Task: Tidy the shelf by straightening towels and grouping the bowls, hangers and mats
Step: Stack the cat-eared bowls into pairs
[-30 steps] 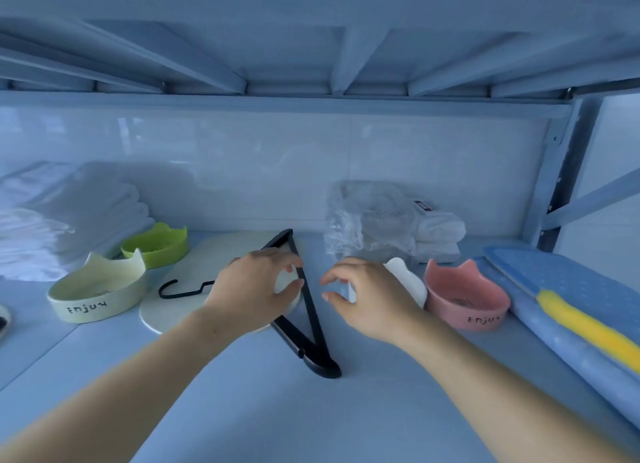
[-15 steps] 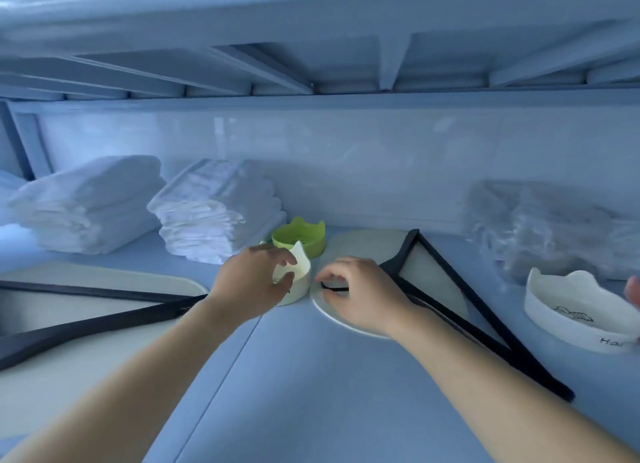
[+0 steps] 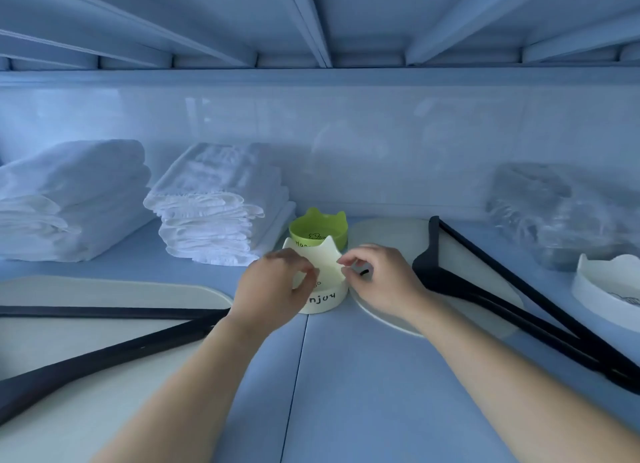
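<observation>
A cream cat-eared bowl [image 3: 325,298] lettered "Enjoy" stands at the middle of the shelf, just in front of a green cat-eared bowl [image 3: 318,227]. My left hand [image 3: 277,286] grips the cream bowl's left rim. My right hand [image 3: 379,280] pinches its right rim, resting over a round pale mat [image 3: 391,232]. A black hanger [image 3: 519,310] lies across that mat. At the left, a second black hanger [image 3: 104,353] lies on a larger pale mat [image 3: 114,291]. A white bowl [image 3: 606,291] sits at the far right.
Two stacks of folded white towels [image 3: 69,199] [image 3: 214,202] stand at the back left, the nearer one close to the green bowl. A plastic-wrapped bundle [image 3: 561,213] lies at the back right. The upper shelf's beams hang low overhead.
The view has swung left from the pink and white bowls to the towels. My left hand left the hanger and took the cream bowl; my right hand moved onto its right rim.
</observation>
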Tool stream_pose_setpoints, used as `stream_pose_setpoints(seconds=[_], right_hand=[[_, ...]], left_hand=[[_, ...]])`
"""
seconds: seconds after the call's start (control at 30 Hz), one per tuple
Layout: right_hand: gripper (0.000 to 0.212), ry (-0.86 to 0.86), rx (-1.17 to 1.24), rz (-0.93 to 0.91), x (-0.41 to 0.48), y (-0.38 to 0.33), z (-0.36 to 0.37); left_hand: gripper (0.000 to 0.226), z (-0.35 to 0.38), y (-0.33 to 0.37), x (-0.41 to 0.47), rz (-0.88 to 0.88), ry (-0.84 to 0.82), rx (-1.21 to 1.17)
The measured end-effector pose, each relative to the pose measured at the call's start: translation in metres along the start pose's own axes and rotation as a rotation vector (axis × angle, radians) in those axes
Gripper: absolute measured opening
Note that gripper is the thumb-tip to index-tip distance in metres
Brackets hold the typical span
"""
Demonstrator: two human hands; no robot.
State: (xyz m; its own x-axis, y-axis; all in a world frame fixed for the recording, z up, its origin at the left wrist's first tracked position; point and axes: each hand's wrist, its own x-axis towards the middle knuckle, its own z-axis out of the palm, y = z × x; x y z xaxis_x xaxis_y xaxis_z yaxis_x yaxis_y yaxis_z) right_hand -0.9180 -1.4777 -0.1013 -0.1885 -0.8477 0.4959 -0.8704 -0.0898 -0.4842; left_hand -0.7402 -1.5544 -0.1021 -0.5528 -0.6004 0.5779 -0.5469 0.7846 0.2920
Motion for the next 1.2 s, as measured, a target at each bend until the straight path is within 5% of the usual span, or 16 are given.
stream_pose_setpoints(seconds=[0.33,0.73,0.9,1.03,1.2], right_hand=[[0.040,-0.052,-0.063,-0.193,-0.016,-0.006,0.036],[0.020,0.077,-0.037,-0.236,-0.015,-0.010,0.037],[0.023,0.202,-0.064,-0.245,-0.009,-0.015,0.011],[0.022,0.254,-0.123,-0.227,-0.018,0.000,-0.012],[0.018,0.365,-0.224,-0.198,-0.048,0.033,-0.025]], left_hand=[[0.018,-0.003,-0.011,0.000,-0.072,-0.065,-0.045],[0.016,-0.002,-0.011,0.002,-0.026,0.040,-0.160],[0.038,-0.001,-0.003,0.003,0.061,0.186,-0.216],[0.039,0.000,0.002,-0.001,0.133,0.154,-0.200],[0.041,0.013,0.015,0.000,-0.034,-0.072,-0.195]])
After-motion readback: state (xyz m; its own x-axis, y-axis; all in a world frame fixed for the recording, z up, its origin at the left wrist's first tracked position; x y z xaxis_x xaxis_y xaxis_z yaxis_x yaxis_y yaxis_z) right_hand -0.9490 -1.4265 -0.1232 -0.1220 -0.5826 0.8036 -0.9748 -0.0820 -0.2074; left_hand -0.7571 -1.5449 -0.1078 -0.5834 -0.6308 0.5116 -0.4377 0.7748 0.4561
